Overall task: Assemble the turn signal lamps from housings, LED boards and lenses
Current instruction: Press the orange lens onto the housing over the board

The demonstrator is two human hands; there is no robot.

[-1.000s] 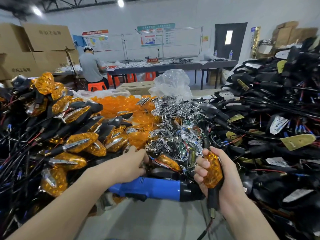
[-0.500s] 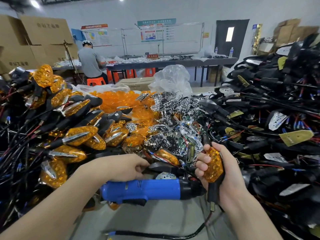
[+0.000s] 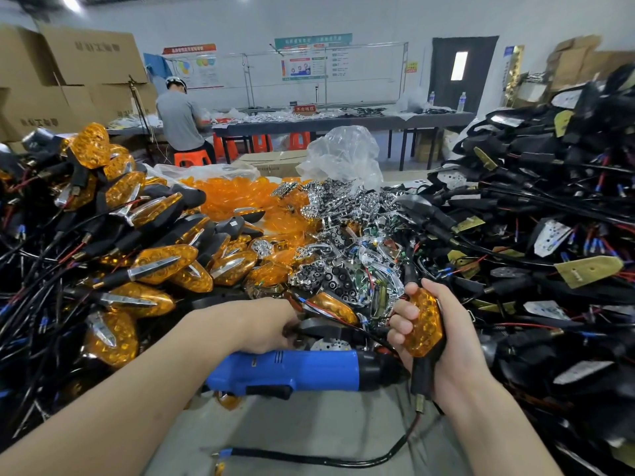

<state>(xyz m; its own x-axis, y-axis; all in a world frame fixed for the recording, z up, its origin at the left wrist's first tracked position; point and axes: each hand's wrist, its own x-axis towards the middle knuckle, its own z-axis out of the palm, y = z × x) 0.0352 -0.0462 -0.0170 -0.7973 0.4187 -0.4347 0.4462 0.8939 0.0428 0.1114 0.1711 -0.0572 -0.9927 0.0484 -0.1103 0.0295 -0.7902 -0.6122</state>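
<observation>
- Right hand is curled round a lamp: fingers wrap the front edge of its amber lens, and the thumb is behind it.
- That lamp is upright, lens toward the camera and black stem pointing down. It is held above the near table, and a black lead runs from the stem across the grey top.
- Left hand is palm down, with bent fingers at the edge of a black housing. The fingertips are hidden, so whether it grips cannot be told.
- A blue driver lies on the table just under the left hand, with its black nose near the right hand.
- Finished lamps with tangled wires are heaped on the left.
- Loose lenses lie in an orange heap behind them, in clear plastic.
- Chrome reflectors and boards are piled in the middle, below a crumpled bag.
- Black housings with leads are stacked high on the right.
- Far back, a person sits on an orange stool at a long bench, beside cartons.
</observation>
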